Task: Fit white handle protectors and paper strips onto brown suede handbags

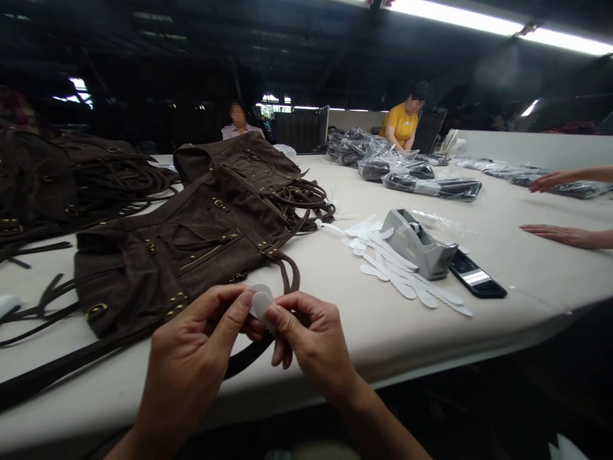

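Above the table's front edge, my left hand [189,354] and my right hand [318,335] are closed on a white strip with rounded ends [261,302], pinched between thumbs and fingers. The strip lies against the strap [249,359] of a dark brown bag; whether it goes fully around the strap is hidden by my fingers. That bag [191,239] lies on its side just beyond my hands, with brass-coloured studs, buckles and a zip. A second brown bag [230,153] lies behind it. To the right sits a loose pile of similar white strips [397,275] with notched edges.
A grey tape dispenser [419,246] stands by the strips, beside a black phone [479,275]. More brown bags [43,185] lie at left. Plastic-wrapped dark bundles [431,185] lie farther back. Another person's hands [565,236] reach in from the right; two people [402,124] are behind the table.
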{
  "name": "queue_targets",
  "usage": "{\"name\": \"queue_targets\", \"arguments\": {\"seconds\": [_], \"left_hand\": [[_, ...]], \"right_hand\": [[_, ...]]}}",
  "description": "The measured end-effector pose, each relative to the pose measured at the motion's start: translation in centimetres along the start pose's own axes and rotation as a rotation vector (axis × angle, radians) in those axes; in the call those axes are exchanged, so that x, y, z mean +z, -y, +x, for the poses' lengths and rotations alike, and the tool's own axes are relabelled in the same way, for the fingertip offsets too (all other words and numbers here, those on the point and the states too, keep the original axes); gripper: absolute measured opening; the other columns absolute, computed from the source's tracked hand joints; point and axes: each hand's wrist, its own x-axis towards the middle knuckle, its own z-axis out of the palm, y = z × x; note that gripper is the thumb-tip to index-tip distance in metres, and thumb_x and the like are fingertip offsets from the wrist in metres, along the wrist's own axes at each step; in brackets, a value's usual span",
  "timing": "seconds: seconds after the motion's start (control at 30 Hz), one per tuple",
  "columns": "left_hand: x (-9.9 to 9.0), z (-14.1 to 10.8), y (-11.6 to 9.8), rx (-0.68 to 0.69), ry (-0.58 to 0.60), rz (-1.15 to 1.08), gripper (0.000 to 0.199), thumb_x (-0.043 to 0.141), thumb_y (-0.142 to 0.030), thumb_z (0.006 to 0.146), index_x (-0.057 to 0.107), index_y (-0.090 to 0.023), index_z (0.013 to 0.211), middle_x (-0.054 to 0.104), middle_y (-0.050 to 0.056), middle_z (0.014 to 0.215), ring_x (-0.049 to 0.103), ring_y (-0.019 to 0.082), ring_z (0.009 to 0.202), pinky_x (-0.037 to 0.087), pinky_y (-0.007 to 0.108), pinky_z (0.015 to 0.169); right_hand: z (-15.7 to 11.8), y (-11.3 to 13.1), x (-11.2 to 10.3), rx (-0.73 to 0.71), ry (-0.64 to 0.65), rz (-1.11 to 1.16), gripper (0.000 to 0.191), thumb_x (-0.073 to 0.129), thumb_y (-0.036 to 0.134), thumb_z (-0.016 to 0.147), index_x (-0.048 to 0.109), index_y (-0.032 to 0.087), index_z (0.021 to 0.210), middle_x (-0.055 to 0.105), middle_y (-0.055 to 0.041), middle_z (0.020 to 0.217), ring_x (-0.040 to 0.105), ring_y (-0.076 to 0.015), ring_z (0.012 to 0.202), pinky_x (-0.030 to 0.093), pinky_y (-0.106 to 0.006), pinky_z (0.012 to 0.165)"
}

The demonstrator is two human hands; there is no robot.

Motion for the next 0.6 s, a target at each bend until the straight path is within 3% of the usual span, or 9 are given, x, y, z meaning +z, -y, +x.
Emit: {"name": "queue_targets", "arguments": {"seconds": [0.1, 0.33, 0.5, 0.6], "left_hand": [[0.0, -0.4, 0.1, 0.107, -0.001, 0.064, 0.023, 0.063, -0.047, 0.084, 0.072, -0.026, 0.088, 0.068, -0.005, 0.067, 0.063, 0.013, 0.059, 0.055, 0.021, 0.060], [-0.6, -0.7, 0.7, 0.397, 0.055, 0.224, 0.016, 0.058, -0.034, 0.090, 0.072, -0.026, 0.092, 0.072, -0.002, 0.087, 0.067, 0.015, 0.077, 0.056, 0.024, 0.075], [-0.9, -0.5, 2.1, 0.746, -0.021, 0.376, 0.023, 0.062, -0.019, 0.085, 0.072, -0.028, 0.103, 0.075, -0.002, 0.094, 0.072, 0.015, 0.080, 0.059, 0.023, 0.076], [-1.2, -0.4, 3.2, 0.820, 0.019, 0.402, 0.029, 0.063, -0.011, 0.083, 0.071, -0.028, 0.105, 0.077, -0.002, 0.094, 0.073, 0.014, 0.081, 0.059, 0.020, 0.073]], "right_hand": [[0.0, -0.1, 0.2, 0.046, -0.056, 0.028, 0.034, 0.077, 0.045, 0.077, 0.061, 0.015, 0.076, 0.059, 0.0026, 0.052, 0.053, -0.0086, 0.037, 0.036, -0.015, 0.032], [0.0, -0.4, 0.4, 0.047, -0.063, 0.090, 0.038, 0.083, 0.044, 0.069, 0.057, 0.016, 0.068, 0.062, 0.0021, 0.058, 0.042, -0.0047, 0.036, 0.029, -0.016, 0.031], [0.6, -0.2, 0.3, 0.093, -0.048, 0.139, 0.041, 0.089, 0.041, 0.058, 0.057, 0.015, 0.060, 0.064, -0.0006, 0.057, 0.057, -0.0106, 0.051, 0.046, -0.020, 0.050], [0.9, -0.2, 0.2, 0.104, -0.070, 0.139, 0.042, 0.091, 0.035, 0.052, 0.054, 0.015, 0.058, 0.063, 0.0006, 0.054, 0.060, -0.0120, 0.053, 0.048, -0.021, 0.054]]}}
